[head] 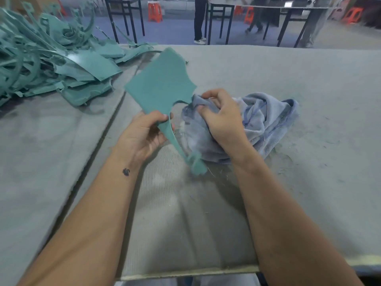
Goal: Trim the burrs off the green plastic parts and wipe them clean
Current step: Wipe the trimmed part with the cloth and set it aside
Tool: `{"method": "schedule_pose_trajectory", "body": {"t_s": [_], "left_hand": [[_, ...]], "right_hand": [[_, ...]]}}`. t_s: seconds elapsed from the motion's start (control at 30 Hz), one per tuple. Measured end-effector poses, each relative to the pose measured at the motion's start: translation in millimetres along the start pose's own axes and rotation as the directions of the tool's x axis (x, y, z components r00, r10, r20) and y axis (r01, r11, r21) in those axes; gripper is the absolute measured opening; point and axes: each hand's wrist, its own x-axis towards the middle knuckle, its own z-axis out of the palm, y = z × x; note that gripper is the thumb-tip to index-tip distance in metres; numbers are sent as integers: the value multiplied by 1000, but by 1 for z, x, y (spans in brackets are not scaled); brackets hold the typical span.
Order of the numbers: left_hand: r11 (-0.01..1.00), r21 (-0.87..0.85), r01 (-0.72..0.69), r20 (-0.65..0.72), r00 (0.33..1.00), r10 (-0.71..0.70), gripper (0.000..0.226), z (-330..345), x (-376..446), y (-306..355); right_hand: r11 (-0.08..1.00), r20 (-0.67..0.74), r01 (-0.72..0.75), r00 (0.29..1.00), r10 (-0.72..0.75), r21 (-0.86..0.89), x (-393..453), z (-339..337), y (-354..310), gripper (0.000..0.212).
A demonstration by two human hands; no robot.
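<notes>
— Your forearms fill the near edge; what does your left hand [144, 133] hold?

— Your left hand grips a green plastic part [162, 87] at its narrow neck, thumb on the side facing you and fingers curled behind; above that grip the part widens into a flat blade tilted up and away to the left; below the grip a thin stem curves down to a small tab just over the grey table covering [309, 79].

— And your right hand [221, 118]?

— Your right hand is clamped on a blue cloth [268, 120], fingers pinching a fold of it; that fold sits just right of the left grip and meets the lower right edge of the blade; whether cloth and plastic truly touch, I cannot tell, since the edge is blurred; the rest of the cloth lies bunched on the covering beyond and to the right of your right hand.

— What else lies about?

— Far left of your left grip, well apart, a heap of green parts [51, 65] sprawls on the table; fine shavings [288, 159] speckle the covering around the cloth; beyond the table stand dark-framed tables [125, 19] and orange stools [154, 11], with people's legs [200, 19] among them.
</notes>
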Motion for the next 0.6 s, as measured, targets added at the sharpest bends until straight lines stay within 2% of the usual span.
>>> {"method": "schedule_pose_trajectory", "body": {"t_s": [0.07, 0.17, 0.2, 0.27, 0.37, 0.43, 0.53, 0.6], "left_hand": [[995, 103, 0, 45, 999, -5, 26, 4, 0, -5], [995, 103, -13, 48, 999, 8, 80, 3, 6, -11], [991, 132, -36, 57, 998, 29, 88, 3, 6, -13], [973, 221, -65, 89, 995, 46, 75, 5, 5, -17], [969, 244, -24, 140, 990, -11, 26, 10, 2, -17], [986, 155, 55, 167, 983, -81, 34, 10, 1, -14], [995, 95, 44, 262, 963, -67, 58, 5, 1, -12], [992, 121, 28, 325, 943, -67, 64, 4, 1, -10]], "right_hand": [[995, 32, -10, 999, 7, 98, 0, 0, -1, 20], [978, 45, 22, 998, -32, 206, 0, -1, -3, 23], [975, 42, 30, 998, -40, 222, -1, -1, -4, 23], [974, 35, 43, 998, -52, 224, -3, -1, -5, 22], [985, 48, 78, 995, -86, 156, -7, 2, -9, 20], [988, 111, 133, 984, -141, 76, -9, 4, -11, 19], [945, 259, 321, 919, -298, -54, -13, 8, -12, 15], [917, 274, 394, 891, -362, -68, -12, 10, -11, 10]]}}
